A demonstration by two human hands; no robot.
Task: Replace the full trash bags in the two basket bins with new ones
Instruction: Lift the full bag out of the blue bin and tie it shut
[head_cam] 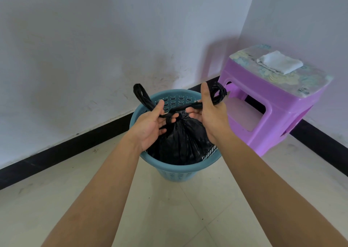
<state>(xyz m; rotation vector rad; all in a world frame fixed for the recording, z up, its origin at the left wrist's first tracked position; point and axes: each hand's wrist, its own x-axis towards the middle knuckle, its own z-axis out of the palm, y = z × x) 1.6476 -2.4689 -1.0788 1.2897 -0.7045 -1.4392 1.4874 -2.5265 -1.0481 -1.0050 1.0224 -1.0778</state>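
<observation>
Tiled corner: hands (pixel 180 122) gripping trash bag (pixel 180 143) handles over basket bin (pixel 173 173).

Tiled floor (pixel 169 218), basket bin (pixel 175 175), stool (pixel 273 114) (purple)

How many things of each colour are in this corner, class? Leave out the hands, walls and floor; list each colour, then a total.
Black: 1, the trash bag
Blue: 1, the basket bin
Purple: 1, the stool
White: 1, the folded item on the stool
Total: 4

Purple plastic stool (pixel 273 103) in the corner, black baseboard (pixel 75 146), pale tiled floor (pixel 169 209)
</observation>
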